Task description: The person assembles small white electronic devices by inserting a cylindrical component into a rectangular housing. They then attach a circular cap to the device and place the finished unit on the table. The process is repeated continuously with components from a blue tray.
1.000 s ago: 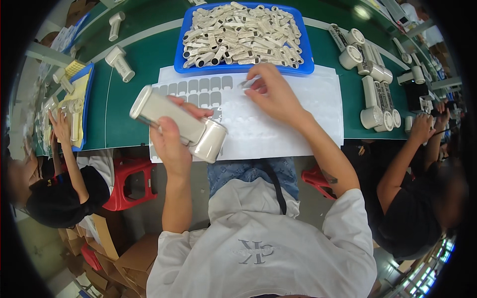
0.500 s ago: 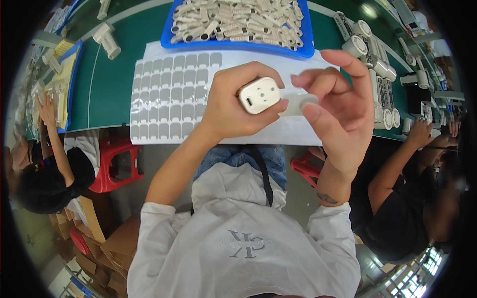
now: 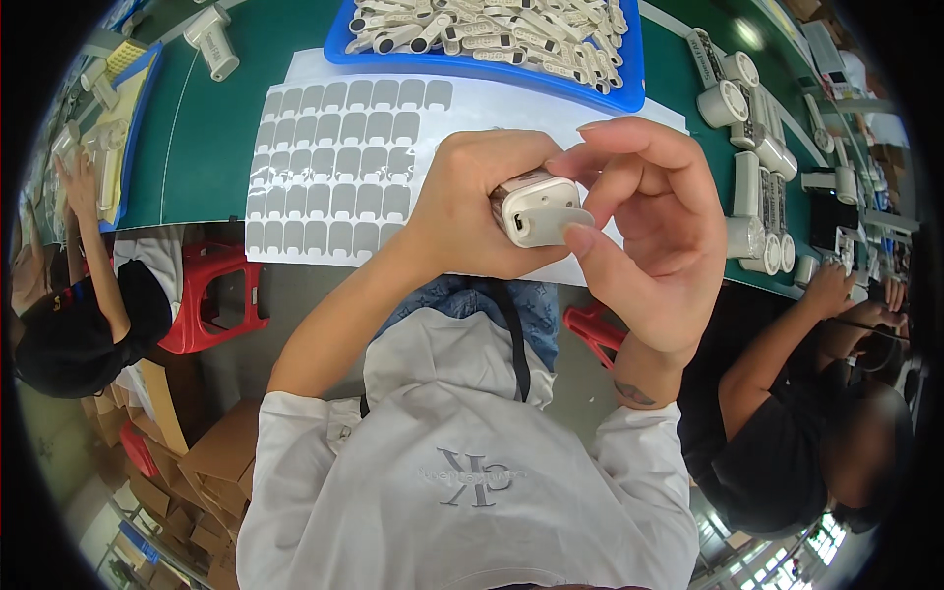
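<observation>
My left hand (image 3: 457, 202) is wrapped around a white plastic device (image 3: 539, 195) with a rounded oblong end. That end, with a small dark port and holes, is turned toward me. Between thumb and fingers, my right hand (image 3: 659, 236) pinches the edge of a thin grey sticker (image 3: 544, 226). The sticker lies over part of the end face, beside the port; whether it is stuck down all over, I cannot tell. Behind my left hand lies a white sheet (image 3: 435, 128) carrying rows of matching grey stickers.
A blue tray (image 3: 472, 68) heaped with small whitish parts stands at the table's back. White cylindrical devices (image 3: 723, 103) are stacked on the right; another white device (image 3: 211, 49) lies far left. A co-worker's hand (image 3: 79, 187) is at left, another's (image 3: 831, 288) at right. Red stools (image 3: 202, 315) stand below the table.
My right hand has moved left, bringing the sticker from beside the device onto its end face. The device has tilted slightly in my left hand.
</observation>
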Available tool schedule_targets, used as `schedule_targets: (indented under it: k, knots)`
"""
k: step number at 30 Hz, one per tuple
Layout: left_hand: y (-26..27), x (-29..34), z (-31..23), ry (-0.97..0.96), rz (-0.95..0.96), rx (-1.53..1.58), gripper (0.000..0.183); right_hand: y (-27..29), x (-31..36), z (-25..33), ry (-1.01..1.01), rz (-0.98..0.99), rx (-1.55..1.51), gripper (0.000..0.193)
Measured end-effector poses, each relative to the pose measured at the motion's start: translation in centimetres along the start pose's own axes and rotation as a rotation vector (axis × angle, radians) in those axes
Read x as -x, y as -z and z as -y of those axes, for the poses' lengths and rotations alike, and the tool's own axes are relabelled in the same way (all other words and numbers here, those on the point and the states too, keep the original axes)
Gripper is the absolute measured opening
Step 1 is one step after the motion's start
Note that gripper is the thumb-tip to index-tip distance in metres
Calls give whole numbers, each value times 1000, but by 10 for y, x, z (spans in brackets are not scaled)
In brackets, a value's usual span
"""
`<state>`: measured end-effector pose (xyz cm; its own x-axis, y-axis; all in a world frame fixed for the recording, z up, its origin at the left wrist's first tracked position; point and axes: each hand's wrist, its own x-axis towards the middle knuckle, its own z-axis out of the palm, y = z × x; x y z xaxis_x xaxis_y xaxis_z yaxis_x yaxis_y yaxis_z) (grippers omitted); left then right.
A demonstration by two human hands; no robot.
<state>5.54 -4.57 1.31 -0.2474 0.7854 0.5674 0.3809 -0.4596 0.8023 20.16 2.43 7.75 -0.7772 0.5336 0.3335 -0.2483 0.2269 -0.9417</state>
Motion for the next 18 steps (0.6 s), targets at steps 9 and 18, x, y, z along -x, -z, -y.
schedule_targets:
  k: [9,18]
  knots:
    - [-1,-1,1,-21,-22,-13,27,-1,0,2,-23,-8,5,53]
    - [3,-2,2,-81,11,-28,27,-1,-1,8,-77,-4,32,58]
